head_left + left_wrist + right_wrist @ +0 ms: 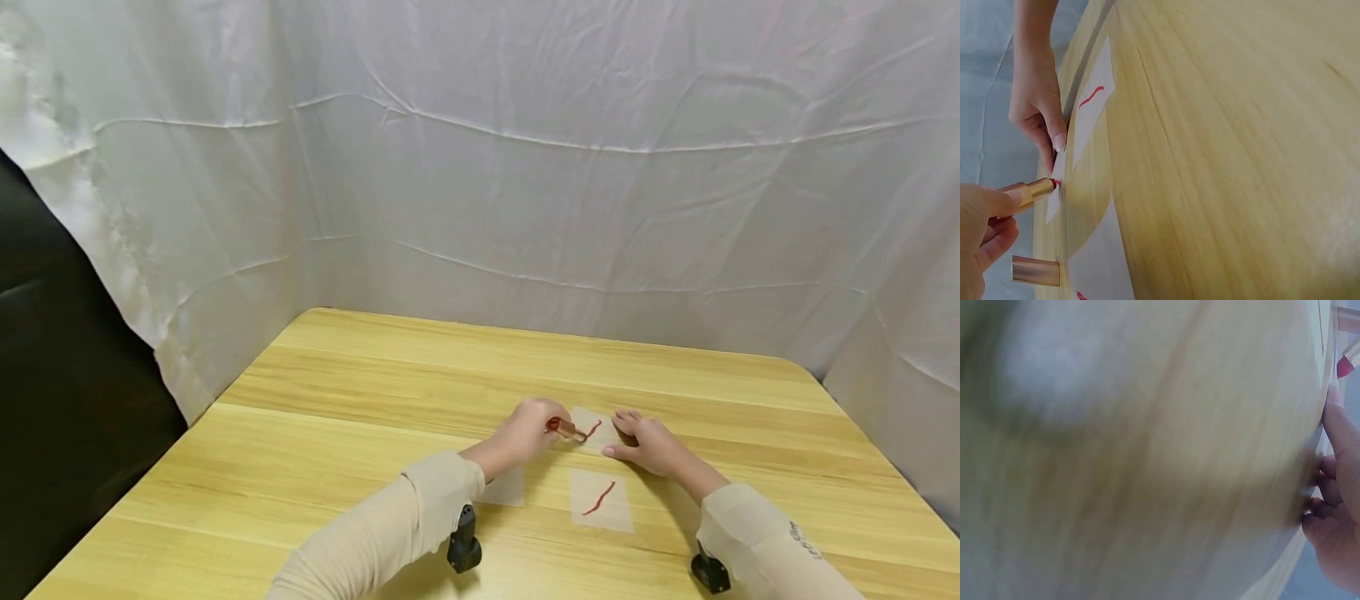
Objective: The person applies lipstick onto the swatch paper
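Observation:
My left hand (pixel 531 429) pinches a gold-coloured lipstick (pixel 1036 190). Its red tip meets a small whitish paper sheet (pixel 609 440) at the end of a red stroke. In the right wrist view the lipstick's red tip (pixel 1345 366) shows at the upper right. My right hand (pixel 649 446) rests at that sheet's right edge, thumb and fingers spread apart, holding nothing. Nearer to me lies a second sheet (pixel 618 515) with a slanting red stroke. A gold lipstick cap (pixel 1035 270) stands near my left hand in the left wrist view.
Another sheet (pixel 510 490) lies partly hidden beneath my left forearm; a red mark shows on it in the left wrist view. The pale wooden table (pixel 360 375) has rounded far corners. White cloth (pixel 525 208) hangs behind and at both sides.

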A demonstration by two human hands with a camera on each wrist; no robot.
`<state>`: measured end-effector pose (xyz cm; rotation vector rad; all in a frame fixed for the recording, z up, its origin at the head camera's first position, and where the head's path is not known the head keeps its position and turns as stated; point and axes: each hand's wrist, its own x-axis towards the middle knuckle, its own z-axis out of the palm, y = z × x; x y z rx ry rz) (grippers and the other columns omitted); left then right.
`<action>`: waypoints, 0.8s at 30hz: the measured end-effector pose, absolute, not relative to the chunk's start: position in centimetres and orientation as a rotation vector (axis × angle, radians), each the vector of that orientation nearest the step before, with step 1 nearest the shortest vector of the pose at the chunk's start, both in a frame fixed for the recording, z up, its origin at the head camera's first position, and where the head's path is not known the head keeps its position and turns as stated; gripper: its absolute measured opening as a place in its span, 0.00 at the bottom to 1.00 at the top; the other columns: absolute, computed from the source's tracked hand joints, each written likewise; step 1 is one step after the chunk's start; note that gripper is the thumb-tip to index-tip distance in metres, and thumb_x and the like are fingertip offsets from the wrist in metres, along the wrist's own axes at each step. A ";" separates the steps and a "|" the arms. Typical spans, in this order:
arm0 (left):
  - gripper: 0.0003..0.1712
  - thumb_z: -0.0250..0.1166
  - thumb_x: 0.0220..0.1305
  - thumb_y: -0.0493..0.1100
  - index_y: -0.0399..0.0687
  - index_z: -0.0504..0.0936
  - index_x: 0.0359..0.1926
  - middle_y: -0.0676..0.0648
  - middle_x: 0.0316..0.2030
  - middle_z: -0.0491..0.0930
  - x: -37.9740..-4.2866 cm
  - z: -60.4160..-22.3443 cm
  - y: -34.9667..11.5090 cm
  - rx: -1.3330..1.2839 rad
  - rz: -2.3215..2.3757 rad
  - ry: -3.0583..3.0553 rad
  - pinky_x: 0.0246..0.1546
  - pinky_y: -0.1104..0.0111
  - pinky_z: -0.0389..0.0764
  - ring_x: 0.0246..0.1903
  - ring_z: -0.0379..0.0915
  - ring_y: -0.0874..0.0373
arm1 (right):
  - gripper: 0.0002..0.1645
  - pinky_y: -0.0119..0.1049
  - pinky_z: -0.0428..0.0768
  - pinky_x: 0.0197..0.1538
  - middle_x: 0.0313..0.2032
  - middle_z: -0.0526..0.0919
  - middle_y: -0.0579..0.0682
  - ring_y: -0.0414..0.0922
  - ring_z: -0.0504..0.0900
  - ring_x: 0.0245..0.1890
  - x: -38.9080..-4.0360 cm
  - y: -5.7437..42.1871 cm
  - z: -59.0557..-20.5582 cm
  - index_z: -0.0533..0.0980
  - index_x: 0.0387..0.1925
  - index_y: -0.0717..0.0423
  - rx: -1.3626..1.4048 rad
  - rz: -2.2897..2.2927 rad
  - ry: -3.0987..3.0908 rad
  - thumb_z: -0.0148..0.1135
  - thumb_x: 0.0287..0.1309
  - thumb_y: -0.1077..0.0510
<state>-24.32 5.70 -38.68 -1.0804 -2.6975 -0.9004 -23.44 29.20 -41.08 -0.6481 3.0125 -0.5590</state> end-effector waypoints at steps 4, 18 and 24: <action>0.10 0.65 0.55 0.32 0.41 0.83 0.41 0.46 0.38 0.84 -24.3 -38.6 5.6 -0.992 -1.041 -2.719 0.32 0.81 0.75 0.35 0.77 0.63 | 0.41 0.64 0.64 0.59 0.59 0.66 0.74 0.71 0.61 0.61 -23.4 29.2 -41.1 0.65 0.58 0.76 -0.641 -0.561 3.010 0.62 0.55 0.47; 0.10 0.69 0.50 0.31 0.37 0.82 0.37 0.44 0.29 0.81 -24.6 -38.6 4.6 -0.808 -1.447 -2.637 0.23 0.80 0.71 0.24 0.67 0.67 | 0.42 0.62 0.65 0.59 0.59 0.66 0.75 0.71 0.62 0.60 -23.3 29.3 -41.1 0.65 0.58 0.76 -0.643 -0.528 3.016 0.62 0.55 0.45; 0.10 0.70 0.49 0.31 0.37 0.82 0.35 0.45 0.28 0.81 -24.4 -38.8 3.9 -0.742 -1.576 -2.612 0.22 0.80 0.70 0.23 0.67 0.67 | 0.41 0.62 0.66 0.58 0.58 0.66 0.76 0.71 0.63 0.59 -23.5 28.9 -40.7 0.65 0.57 0.77 -0.652 -0.482 3.001 0.62 0.55 0.47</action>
